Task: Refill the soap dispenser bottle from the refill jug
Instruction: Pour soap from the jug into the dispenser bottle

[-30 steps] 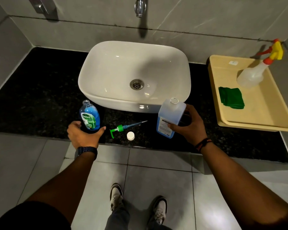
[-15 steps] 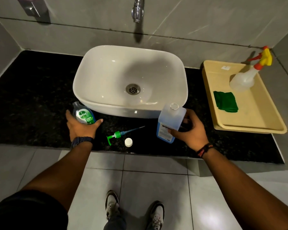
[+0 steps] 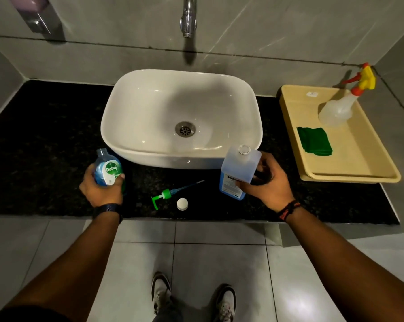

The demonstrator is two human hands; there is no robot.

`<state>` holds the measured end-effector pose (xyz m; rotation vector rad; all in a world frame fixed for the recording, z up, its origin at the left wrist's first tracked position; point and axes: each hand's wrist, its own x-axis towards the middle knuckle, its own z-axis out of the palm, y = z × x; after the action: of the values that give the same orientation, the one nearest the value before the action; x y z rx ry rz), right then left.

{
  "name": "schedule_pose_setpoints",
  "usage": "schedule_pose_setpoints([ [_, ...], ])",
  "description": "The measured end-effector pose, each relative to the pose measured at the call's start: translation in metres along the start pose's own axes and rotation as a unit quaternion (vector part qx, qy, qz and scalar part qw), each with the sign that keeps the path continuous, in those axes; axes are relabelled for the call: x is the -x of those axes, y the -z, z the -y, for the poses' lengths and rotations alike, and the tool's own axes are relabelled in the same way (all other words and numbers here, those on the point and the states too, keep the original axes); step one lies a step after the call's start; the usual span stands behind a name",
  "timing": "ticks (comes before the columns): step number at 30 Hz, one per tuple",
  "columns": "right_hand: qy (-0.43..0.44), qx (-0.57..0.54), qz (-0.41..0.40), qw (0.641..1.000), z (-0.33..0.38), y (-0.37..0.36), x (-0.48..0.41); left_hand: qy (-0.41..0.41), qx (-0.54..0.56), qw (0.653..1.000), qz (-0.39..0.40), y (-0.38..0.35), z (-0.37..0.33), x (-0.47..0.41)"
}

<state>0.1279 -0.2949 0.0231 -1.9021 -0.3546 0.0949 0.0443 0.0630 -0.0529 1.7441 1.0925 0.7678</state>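
I stood at a black speckled worktop [image 3: 45,147] with grey tiles on the wall and pale tiles on the floor. One white sink [image 3: 181,117] sat on the worktop, under one shiny tap [image 3: 187,17].

My left hand [image 3: 102,190] held one soap bottle [image 3: 107,168]. My fingers [image 3: 119,177] were wrapped tight around its lower part. The bottle was open at the top, had blue soap in it, and leaned just beside the front left of the sink. Its label said "Dettol".

My right hand [image 3: 269,182] held one refill jug [image 3: 239,170], with my fingers curled around its side. The jug was open too, with blue soap low inside it. It stood in front of the sink's right corner. Its label had writing too small to read.

Between my hands, one green pump [image 3: 166,195] lay flat on the worktop, and one white cap [image 3: 182,204] lay just beside it.

On the right sat one yellow tray [image 3: 349,177]. In it were one spray bottle [image 3: 342,108] and one green cloth [image 3: 315,141].

My two shoes [image 3: 161,291] showed on the floor.
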Motion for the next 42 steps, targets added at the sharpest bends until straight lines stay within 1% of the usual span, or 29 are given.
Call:
schedule_pose_setpoints([
  [2,-0.002,0.002,-0.003,1.0,0.005,0.002,-0.002,-0.018,0.051,0.998,-0.016,0.011,-0.01,0.008],
  [5,0.001,0.021,-0.008,1.0,0.016,0.003,-0.008,-0.036,0.135,0.99,0.004,0.022,-0.034,0.016],
  [9,0.048,0.047,-0.014,0.998,0.032,0.005,-0.017,-0.06,0.194,0.979,0.018,0.023,-0.082,0.019],
  [15,0.08,0.009,-0.017,0.997,0.072,0.014,-0.026,0.022,0.312,0.95,-0.003,0.013,-0.173,0.015],
  [18,0.089,0.013,-0.016,0.996,0.091,0.021,-0.032,0.057,0.369,0.928,0.024,0.004,-0.208,0.024],
  [21,0.11,0.036,-0.017,0.993,0.11,0.028,-0.039,0.073,0.397,0.912,0.071,-0.003,-0.234,0.04],
  [24,0.131,0.056,-0.024,0.99,0.129,0.04,-0.042,0.07,0.388,0.911,0.125,-0.008,-0.254,0.059],
  [27,0.147,0.069,-0.031,0.986,0.148,0.053,-0.042,0.021,0.346,0.925,0.155,-0.01,-0.269,0.075],
  [29,0.157,0.073,-0.045,0.984,0.16,0.062,-0.042,-0.012,0.312,0.936,0.161,-0.011,-0.277,0.082],
  [32,0.161,0.081,-0.056,0.982,0.182,0.078,-0.043,-0.042,0.285,0.944,0.161,-0.007,-0.288,0.09],
  [35,0.169,0.078,-0.062,0.981,0.209,0.092,-0.047,-0.098,0.241,0.952,0.16,-0.003,-0.301,0.095],
  [38,0.185,0.101,-0.08,0.974,0.239,0.104,-0.049,-0.134,0.226,0.95,0.167,0.001,-0.315,0.101],
  [42,0.217,0.17,-0.097,0.956,0.276,0.116,-0.051,-0.149,0.228,0.943,0.189,0.003,-0.334,0.108],
])
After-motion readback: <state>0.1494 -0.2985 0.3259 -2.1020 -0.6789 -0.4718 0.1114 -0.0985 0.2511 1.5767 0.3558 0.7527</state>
